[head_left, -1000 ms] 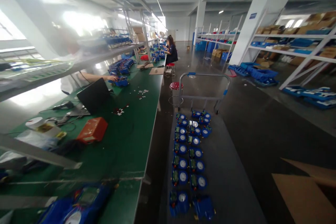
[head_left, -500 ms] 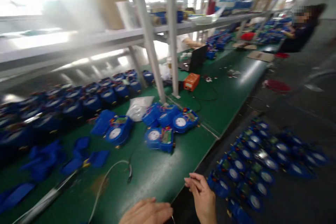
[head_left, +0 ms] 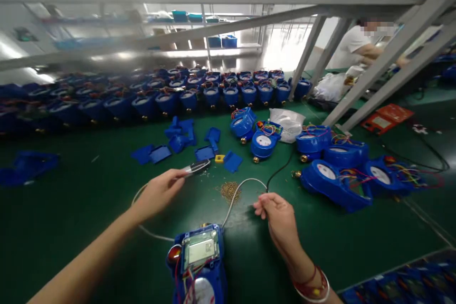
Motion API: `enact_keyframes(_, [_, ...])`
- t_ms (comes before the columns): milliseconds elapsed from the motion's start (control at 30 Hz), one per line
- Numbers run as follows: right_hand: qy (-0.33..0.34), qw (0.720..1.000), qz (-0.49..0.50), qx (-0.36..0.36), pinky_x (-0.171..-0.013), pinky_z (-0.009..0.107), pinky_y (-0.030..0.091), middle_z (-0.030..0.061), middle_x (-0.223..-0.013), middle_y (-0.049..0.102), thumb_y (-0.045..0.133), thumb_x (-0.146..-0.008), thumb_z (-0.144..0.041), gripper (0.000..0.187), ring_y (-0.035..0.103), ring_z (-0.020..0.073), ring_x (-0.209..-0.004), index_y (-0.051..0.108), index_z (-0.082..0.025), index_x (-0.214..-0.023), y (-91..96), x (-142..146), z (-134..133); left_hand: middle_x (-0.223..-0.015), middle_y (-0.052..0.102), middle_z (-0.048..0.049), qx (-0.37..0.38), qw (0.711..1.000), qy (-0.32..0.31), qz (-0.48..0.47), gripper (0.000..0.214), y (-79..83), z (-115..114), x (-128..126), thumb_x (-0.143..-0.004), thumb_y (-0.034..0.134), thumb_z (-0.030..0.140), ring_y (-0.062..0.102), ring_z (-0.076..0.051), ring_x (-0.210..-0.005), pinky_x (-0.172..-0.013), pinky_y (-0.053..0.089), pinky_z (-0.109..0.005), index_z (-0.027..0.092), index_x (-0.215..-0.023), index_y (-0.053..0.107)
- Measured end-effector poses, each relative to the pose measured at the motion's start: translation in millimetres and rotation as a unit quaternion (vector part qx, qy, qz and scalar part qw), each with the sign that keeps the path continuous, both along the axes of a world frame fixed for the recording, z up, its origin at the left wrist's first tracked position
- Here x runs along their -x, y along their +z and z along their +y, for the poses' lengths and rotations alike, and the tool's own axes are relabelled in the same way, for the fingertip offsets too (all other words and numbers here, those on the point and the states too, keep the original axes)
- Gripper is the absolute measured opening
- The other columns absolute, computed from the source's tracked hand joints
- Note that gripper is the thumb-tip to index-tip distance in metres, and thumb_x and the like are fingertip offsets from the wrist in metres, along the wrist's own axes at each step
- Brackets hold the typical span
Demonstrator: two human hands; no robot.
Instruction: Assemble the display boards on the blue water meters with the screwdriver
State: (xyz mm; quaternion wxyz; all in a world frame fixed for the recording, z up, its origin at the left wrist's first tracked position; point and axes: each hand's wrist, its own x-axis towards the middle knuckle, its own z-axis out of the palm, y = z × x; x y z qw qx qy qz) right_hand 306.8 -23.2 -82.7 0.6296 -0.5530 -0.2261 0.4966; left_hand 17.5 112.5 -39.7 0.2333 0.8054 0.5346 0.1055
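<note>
My left hand (head_left: 160, 193) reaches over the bench with its fingers closed around the near end of a slim silver-and-black tool (head_left: 197, 167); its exact kind is unclear. My right hand (head_left: 278, 216) is closed in a pinch at a thin cable (head_left: 250, 180), where its grey part meets a black part. Nearest me sits a blue water meter (head_left: 221, 275) with its electronics box uncovered, showing a display, a circuit board and loose wires. The grey cable runs to this meter. A pile of small brass-coloured screws (head_left: 231, 192) lies between my hands.
Blue plastic covers (head_left: 160, 153) and a small yellow piece (head_left: 219, 158) lie beyond my left hand. More blue meters (head_left: 335, 178) stand to the right, with rows of them (head_left: 166, 102) behind. Shelf posts (head_left: 392, 66) rise at right, near an orange box (head_left: 388, 118). Another person (head_left: 359, 45) sits beyond.
My view has swung left to face the bench, bringing the near meter and screw pile into sight. My left hand has reached forward to the tool; my right hand has come to the cable.
</note>
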Motion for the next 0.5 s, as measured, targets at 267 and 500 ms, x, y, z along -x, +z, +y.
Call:
enact_keyframes(267, [0.021,0.999,-0.004,-0.039,-0.038,0.014,0.027,-0.002,-0.046,0.058,0.068,-0.064,-0.067,0.053,0.044,0.0037,-0.036,0.057,-0.015,-0.064,-14.1,43,22,-0.121,0.052,-0.0106,-0.104,0.986,0.009,0.126,0.045,-66.0,30,-25,-0.087,0.052,0.039,0.051,-0.027,-0.11,-0.091,0.042,-0.05,0.018,-0.126,0.045])
enact_keyframes(500, [-0.042,0.993,-0.069,-0.082,-0.038,0.017,0.022,-0.003,-0.04,0.051,0.061,-0.066,-0.072,0.059,0.037,0.004,-0.033,0.057,-0.014,-0.058,2.9,50,24,-0.093,0.058,-0.0138,-0.144,0.982,-0.029,0.119,0.05,-92.7,57,-9,-0.084,0.044,0.044,0.058,-0.033,-0.085,-0.066,0.047,-0.045,0.021,-0.128,0.049])
